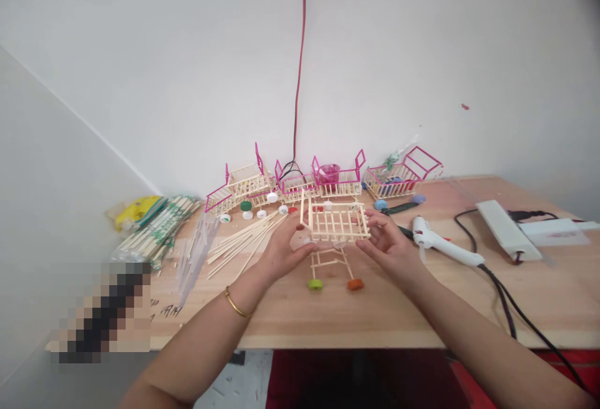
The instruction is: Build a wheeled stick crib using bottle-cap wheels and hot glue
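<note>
One stick cart (340, 239) is held in both hands at the middle of the table (262, 324), in front of the pink-trimmed carts (300, 194) by the wall. Judged light: thin wooden sticks, open slats, little material to be carried. Sticks are probably stiff lengthwise, but the joints look small and could be snapped or twisted loose if squeezed hard. Not expected to be slippery, bare wood being dry-looking; thin bars might be rolled under the fingers. The basket (334, 221) is best taken by its two ends, near the corners; the leg frame (328, 264), lime green wheel (315, 284) and orange wheel (355, 284) are better left unloaded, being judged the weak parts.

Grip: left end of the basket is pinched by the left hand (284, 246), thumb at the lower corner, fingers at the side; right end is pinched by the right hand (394, 247), thumb low, fingertips at the end bars. Cart is set squarely between the two, basket at fingertip level, legs and wheels lower down. Whether the wheels are rested on the table cannot be told. Palms are clear of the slats, contact seemingly made by fingers and thumbs only
</note>
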### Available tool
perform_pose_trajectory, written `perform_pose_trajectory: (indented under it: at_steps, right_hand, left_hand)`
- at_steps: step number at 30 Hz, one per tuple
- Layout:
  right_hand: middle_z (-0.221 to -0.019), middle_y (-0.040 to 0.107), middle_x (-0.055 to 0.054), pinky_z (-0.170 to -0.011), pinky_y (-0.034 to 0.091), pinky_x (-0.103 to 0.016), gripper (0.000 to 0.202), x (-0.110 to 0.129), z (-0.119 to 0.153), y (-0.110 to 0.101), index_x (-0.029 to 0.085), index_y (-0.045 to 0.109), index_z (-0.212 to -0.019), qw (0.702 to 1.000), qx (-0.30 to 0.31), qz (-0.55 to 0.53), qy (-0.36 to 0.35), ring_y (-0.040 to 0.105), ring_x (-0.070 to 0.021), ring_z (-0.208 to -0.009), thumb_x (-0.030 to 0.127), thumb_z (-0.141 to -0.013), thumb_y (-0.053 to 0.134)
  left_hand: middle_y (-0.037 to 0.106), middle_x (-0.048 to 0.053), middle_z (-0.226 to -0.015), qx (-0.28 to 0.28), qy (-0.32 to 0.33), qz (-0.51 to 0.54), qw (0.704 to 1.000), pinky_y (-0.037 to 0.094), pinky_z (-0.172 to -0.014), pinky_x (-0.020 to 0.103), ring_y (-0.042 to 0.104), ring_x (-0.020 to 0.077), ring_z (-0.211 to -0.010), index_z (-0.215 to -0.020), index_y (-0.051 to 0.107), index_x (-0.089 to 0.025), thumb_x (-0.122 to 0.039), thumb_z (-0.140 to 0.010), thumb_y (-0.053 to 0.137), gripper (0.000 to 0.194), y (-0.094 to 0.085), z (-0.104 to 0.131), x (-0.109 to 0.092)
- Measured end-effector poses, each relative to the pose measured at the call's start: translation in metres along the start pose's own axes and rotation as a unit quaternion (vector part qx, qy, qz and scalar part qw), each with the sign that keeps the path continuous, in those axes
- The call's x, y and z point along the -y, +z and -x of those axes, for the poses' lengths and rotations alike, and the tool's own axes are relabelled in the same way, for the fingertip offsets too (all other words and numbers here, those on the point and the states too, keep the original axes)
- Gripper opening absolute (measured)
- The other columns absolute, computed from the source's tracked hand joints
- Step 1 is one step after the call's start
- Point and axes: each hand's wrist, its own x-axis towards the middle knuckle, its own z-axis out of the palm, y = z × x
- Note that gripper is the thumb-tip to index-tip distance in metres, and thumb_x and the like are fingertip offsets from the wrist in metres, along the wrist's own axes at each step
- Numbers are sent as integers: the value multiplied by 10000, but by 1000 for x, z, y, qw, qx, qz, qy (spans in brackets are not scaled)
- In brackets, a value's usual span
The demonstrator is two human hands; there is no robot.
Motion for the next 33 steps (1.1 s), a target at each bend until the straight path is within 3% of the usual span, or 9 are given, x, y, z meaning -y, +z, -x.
perform_pose_trajectory:
  at_steps: [3, 6, 9, 12, 18, 27, 33]
  right_hand:
    - [-1371, 396, -83, -980, 471, -364, 307, -2, 0, 0, 281, 478, -978, 1000, 14, 0, -15, 488, -211, -1250, 403, -789, 686]
    - [-1365, 414, -78, -982, 470, -372, 294, -2, 0, 0, 285, 488, -998, 1000, 18, -1, -21, 498, -213, -1242, 386, -798, 677]
    - [-1368, 430, -84, -979, 471, -382, 271, -1, 0, 0, 285, 509, -1026, 999, 25, 10, -32, 482, -226, -1261, 364, -816, 662]
    - [-1385, 430, -88, -947, 487, -382, 265, 0, -1, -1, 289, 534, -1077, 997, 35, 52, -50, 451, -241, -1285, 332, -838, 638]
    - [-1332, 467, -97, -773, 517, -353, 361, 1, -2, -4, 287, 513, -1159, 992, -5, 122, -40, 548, -239, -1116, 344, -827, 642]
    - [-1189, 520, -97, -679, 502, -324, 356, 1, -3, -3, 264, 504, -1153, 986, -5, 157, -51, 590, -204, -943, 343, -830, 631]
    - [-1126, 539, -94, -647, 502, -316, 347, 4, -2, -1, 252, 505, -1138, 986, -2, 162, -45, 596, -188, -873, 352, -829, 626]
  left_hand:
    - [475, 140, -1370, -22, -53, 60, 997, 455, -1010, 441, 464, 266, -1278, -1081, 529, -203, -296, -790, 679, 340, 3, 0, 3]
    - [441, 153, -1395, -43, -99, 136, 985, 502, -955, 407, 528, 257, -1211, -1285, 400, -223, -300, -731, 743, 657, 6, 2, 7]
    - [506, 135, -1339, -11, -129, 139, 982, 514, -926, 409, 594, 249, -1104, -1365, 343, -230, -275, -683, 777, 810, 6, 3, 8]
    - [552, 114, -1288, -4, -164, 127, 978, 505, -930, 406, 599, 246, -1080, -1326, 414, -211, -263, -658, 785, 766, 5, 2, 8]
    - [530, 110, -1314, -115, -226, 93, 963, 446, -994, 379, 543, 244, -1174, -1330, 421, -201, -278, -653, 780, 770, 3, -3, 16]
    - [608, 72, -1147, -64, -220, 12, 973, 474, -876, 347, 576, 205, -1009, -1286, 477, -208, -212, -665, 749, 678, 9, -2, 38]
    - [603, 81, -1105, -50, -232, 43, 970, 490, -817, 328, 579, 173, -904, -1342, 438, -206, -205, -673, 731, 730, 14, -1, 49]
